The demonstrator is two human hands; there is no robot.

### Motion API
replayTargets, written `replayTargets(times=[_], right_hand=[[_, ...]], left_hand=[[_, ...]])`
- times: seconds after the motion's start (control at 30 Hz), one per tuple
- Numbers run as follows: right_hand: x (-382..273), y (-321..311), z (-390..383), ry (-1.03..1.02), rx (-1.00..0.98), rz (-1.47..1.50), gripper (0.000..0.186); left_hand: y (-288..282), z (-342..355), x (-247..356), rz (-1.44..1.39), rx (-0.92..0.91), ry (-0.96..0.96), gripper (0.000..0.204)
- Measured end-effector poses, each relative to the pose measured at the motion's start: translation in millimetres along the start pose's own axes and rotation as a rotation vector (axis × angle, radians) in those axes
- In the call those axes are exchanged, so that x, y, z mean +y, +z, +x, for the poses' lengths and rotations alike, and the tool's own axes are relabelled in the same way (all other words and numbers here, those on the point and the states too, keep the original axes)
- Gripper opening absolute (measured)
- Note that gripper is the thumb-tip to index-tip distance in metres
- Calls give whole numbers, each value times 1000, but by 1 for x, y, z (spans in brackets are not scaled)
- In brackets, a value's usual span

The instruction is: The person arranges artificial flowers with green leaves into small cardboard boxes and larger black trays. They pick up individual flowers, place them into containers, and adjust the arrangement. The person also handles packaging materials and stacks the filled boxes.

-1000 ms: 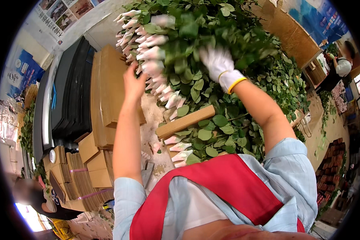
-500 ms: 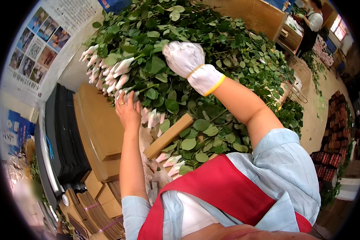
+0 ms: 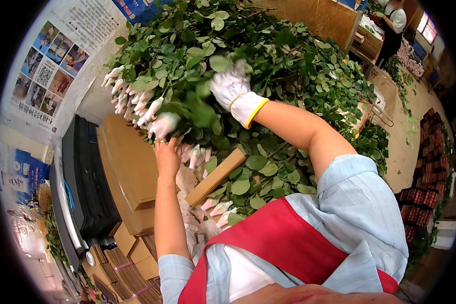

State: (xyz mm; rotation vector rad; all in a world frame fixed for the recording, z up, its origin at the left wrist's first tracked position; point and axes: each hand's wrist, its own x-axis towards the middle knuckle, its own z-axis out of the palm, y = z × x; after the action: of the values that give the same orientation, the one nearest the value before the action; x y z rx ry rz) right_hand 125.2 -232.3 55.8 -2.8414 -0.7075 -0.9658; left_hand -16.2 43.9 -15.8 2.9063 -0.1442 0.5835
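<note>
A large heap of leafy rose stems [image 3: 289, 66] lies in front of me, with several netted white-pink rose heads [image 3: 120, 93] bunched along its left edge. My right hand [image 3: 233, 87], in a white glove with a yellow cuff edge, is closed among the leaves, its fingers blurred. From it a blurred leafy stem seems to run left to a rose [image 3: 163, 124], also smeared by motion. Bare and wearing a ring, my left hand [image 3: 167, 152] sits just below that rose head. Its thumb and fingers are apart, the fingertips partly hidden by the bloom.
A strip of corrugated cardboard [image 3: 215, 177] lies near me beside more netted roses [image 3: 220, 206]. At left stand brown cardboard [image 3: 129, 167] and a black stack [image 3: 86, 177] by a postered wall [image 3: 61, 61]. Another person [image 3: 392, 25] stands at the far right.
My gloved right hand has shifted slightly and turned, with leaves blurring around it. A blurred rose head now shows above my left hand, which has dropped slightly.
</note>
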Motion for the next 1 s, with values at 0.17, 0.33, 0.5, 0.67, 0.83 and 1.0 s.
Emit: replayTargets(times=[0.17, 0.33, 0.5, 0.67, 0.83, 1.0], right_hand=[[3, 17, -33, -86, -185, 123, 63], [40, 0, 8, -160, -608, 99, 21], [147, -113, 68, 228, -221, -111, 27], [176, -194, 139, 138, 226, -115, 27], [83, -194, 221, -111, 460, -42, 27], [18, -140, 211, -115, 340, 34, 28]], left_hand=[[8, -1, -5, 7, -74, 24, 27], [9, 0, -5, 112, -39, 68, 32], [6, -2, -6, 19, 45, 91, 36], [1, -2, -9, 53, -23, 76, 40], [-2, -2, -13, -115, 45, 126, 45], [1, -12, -13, -67, 23, 102, 43]])
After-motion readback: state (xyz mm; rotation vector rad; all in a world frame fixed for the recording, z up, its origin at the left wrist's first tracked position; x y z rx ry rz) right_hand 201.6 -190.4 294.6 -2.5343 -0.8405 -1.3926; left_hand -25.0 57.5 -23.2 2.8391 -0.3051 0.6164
